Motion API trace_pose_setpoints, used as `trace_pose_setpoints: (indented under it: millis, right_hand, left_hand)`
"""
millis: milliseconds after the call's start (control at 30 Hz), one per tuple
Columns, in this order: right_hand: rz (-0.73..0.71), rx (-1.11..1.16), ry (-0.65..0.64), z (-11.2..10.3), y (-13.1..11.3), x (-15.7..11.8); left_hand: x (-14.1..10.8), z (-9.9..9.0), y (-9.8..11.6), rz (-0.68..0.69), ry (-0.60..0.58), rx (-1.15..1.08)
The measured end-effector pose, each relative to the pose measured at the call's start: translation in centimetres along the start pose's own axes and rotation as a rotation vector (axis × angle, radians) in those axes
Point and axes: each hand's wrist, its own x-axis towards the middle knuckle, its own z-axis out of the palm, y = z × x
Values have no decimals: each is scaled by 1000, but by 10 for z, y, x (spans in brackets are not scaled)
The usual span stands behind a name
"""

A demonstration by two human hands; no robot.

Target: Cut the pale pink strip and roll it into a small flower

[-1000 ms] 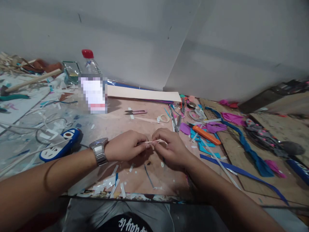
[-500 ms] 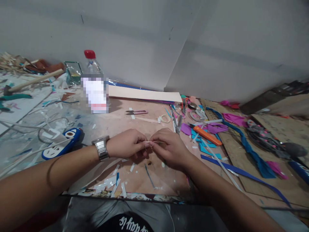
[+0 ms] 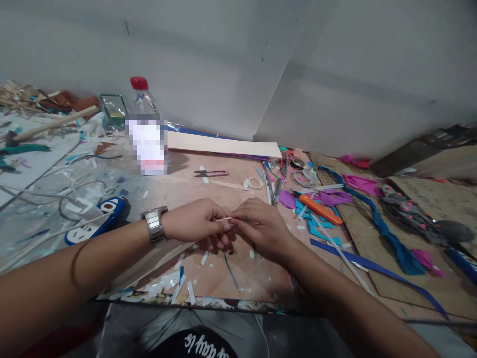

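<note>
Over the middle of the work table, my left hand point(image 3: 199, 221) and my right hand point(image 3: 263, 226) meet fingertip to fingertip. Between them is a thin pale strip point(image 3: 223, 219), pinched by the thumb and fingers of each hand. A wider pale band point(image 3: 164, 266) trails under my left wrist toward the table's front edge; I cannot tell if it joins the strip. My left wrist wears a metal watch point(image 3: 155, 226). Beyond the hands lie pink-handled thread snips point(image 3: 211, 173) and a small roll of tape point(image 3: 255, 183).
A red-capped bottle point(image 3: 139, 102) stands at the back left. A blue power strip point(image 3: 97, 223) with white cables lies left of my forearm. To the right are an orange utility knife point(image 3: 319, 209), a blue fabric strip point(image 3: 376, 221) and colored scraps. White scraps point(image 3: 169, 281) litter the front edge.
The fingers have shifted slightly on the pale strip, which now looks wider and more turned toward me. The pale band under my left wrist has lifted a little. Everything else stays in place.
</note>
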Motion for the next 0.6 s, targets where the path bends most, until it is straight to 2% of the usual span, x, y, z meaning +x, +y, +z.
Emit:
trace_pose_setpoints:
  millis: [133, 333, 600]
  right_hand:
    - [-125, -48, 73, -3, 0, -1]
    - [-345, -169, 56, -14, -5, 0]
    - [-361, -257, 38, -19, -8, 0]
  left_hand:
    - [-1, -4, 2, -60, -107, -217]
    - [-3, -8, 4, -112, -235, -450]
    - [-3, -5, 4, -102, -196, -487]
